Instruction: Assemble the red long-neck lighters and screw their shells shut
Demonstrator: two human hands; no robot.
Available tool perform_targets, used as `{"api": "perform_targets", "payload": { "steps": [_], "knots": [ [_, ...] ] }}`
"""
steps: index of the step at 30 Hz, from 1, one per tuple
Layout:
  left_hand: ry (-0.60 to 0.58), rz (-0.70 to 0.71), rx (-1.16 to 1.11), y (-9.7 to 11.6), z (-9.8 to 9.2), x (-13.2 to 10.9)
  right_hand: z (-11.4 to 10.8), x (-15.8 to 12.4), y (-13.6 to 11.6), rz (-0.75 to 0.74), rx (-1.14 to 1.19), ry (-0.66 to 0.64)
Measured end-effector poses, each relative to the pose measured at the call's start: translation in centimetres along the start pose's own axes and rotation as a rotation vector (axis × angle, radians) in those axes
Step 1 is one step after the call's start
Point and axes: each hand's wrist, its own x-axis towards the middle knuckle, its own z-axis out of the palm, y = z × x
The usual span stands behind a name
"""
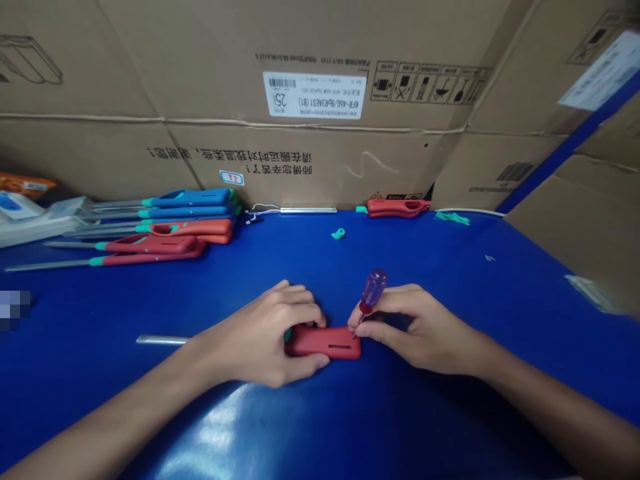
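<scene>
Casing (324,342) of red plastic, flat on the blue table (465,393), right between the hands and touching both. Left hand (263,333) clamped over the casing's left end, fingers curled across the top, thumb along the near edge. Right hand (415,328) at the right end, thumb and forefinger pinched around a small screwdriver (373,291) with a translucent purple handle, shaft tilted down toward the casing's far edge. Tip of the shaft hidden behind the fingers, so any contact with the casing impossible to make out. Hands close together, not quite meeting. Teal piece (288,335) just visible at the casing's left end, mostly covered by the left hand, its shape unclear. Dark slot (340,347) in the casing's top face, its depth impossible to judge. Steel rod (163,340) on the table, one end out of sight beneath the left wrist. Farther back, a row of red and blue handled tools (165,227) with metal shafts, in front of cardboard cartons (310,160).
</scene>
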Motion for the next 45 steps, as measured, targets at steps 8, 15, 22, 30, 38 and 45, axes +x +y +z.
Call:
{"api": "perform_targets", "payload": {
  "steps": [8,15,22,30,38,45],
  "knots": [
    [0.008,0.000,-0.015,0.1,0.0,-0.1,0.5,-0.1,0.6,-0.026,-0.062,0.105],
    [-0.009,-0.004,0.004,-0.1,0.0,0.0,1.1,0.0,0.5,-0.077,-0.055,0.162],
    [-0.020,0.001,0.011,0.0,-0.1,0.1,1.7,-0.1,0.7,-0.069,-0.069,0.218],
    [-0.010,-0.002,-0.004,0.1,-0.1,0.1,2.0,-0.2,0.7,-0.055,-0.049,0.255],
    [-0.012,-0.022,-0.011,0.1,0.0,0.0,2.1,-0.1,0.8,-0.059,-0.041,0.219],
    [-0.030,-0.007,0.013,0.0,0.0,0.0,0.7,-0.2,0.7,-0.076,-0.054,0.037]
  ]
}}
